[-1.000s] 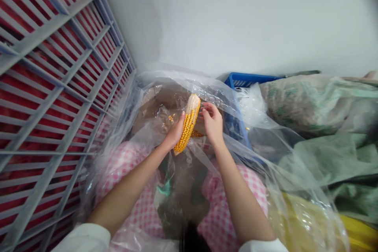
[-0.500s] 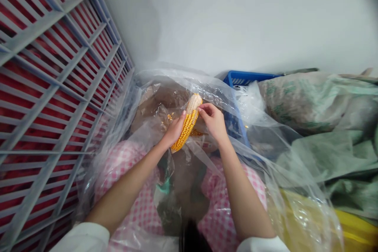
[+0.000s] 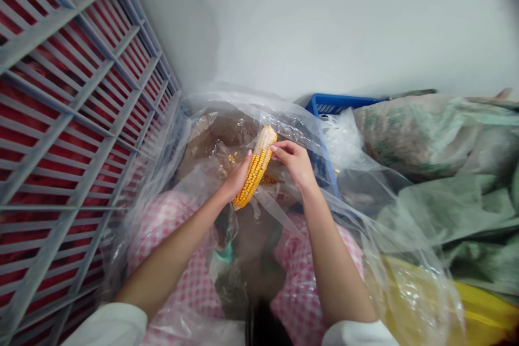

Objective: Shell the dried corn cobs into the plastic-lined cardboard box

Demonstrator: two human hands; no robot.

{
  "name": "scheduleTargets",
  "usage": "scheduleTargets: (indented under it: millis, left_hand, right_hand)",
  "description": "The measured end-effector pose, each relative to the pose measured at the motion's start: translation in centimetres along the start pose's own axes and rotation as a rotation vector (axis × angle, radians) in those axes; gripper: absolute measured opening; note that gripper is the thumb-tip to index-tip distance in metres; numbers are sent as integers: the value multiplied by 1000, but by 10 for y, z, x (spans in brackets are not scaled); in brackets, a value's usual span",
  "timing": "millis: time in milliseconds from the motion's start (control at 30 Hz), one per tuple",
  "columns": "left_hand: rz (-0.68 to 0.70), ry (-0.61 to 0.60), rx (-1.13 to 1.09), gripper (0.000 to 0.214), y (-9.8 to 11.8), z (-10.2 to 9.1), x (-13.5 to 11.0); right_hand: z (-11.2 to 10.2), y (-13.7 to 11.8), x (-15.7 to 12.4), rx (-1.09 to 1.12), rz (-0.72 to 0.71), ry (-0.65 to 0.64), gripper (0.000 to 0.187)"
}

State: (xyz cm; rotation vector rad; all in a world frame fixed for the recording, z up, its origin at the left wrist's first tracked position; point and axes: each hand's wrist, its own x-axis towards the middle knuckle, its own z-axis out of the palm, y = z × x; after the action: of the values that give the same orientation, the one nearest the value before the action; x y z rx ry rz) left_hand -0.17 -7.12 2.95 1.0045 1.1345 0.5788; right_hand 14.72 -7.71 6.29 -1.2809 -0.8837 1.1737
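Observation:
A yellow ear of corn (image 3: 254,174) is tilted over a clear plastic bag, its upper end bare of kernels and pale. My left hand (image 3: 237,175) is closed round its left side, thumb up along the kernels. At the right edge of the cob, by the border between bare cob and kernels, the thumb and forefinger of my right hand (image 3: 295,162) are pinched together against it. Whether a kernel is between those fingertips is hidden. Below, loose corn kernels (image 3: 231,158) lie in the clear plastic bag (image 3: 279,113).
A tall slatted crate (image 3: 77,113) with red contents stands close on my left. To the right are a blue basket (image 3: 344,101), a stuffed woven sack (image 3: 409,130) and a yellow object (image 3: 482,308) under plastic. A white wall (image 3: 324,21) rises behind.
My right fingertips stay at the cob's right edge, and the pale bare strip there looks a little longer. The left hand keeps its hold; the view has shifted slightly.

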Motion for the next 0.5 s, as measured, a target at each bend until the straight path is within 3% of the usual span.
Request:
scheduleTargets:
  millis: [133,500]
  left_hand:
    - [-102,0,-127,55,4,3,-2]
    - [-158,-34,-198,53,10,2,-7]
  right_hand:
    - [-1,0,1,23,0,-19,19]
    - [-1,-2,0,38,-25,-79,18]
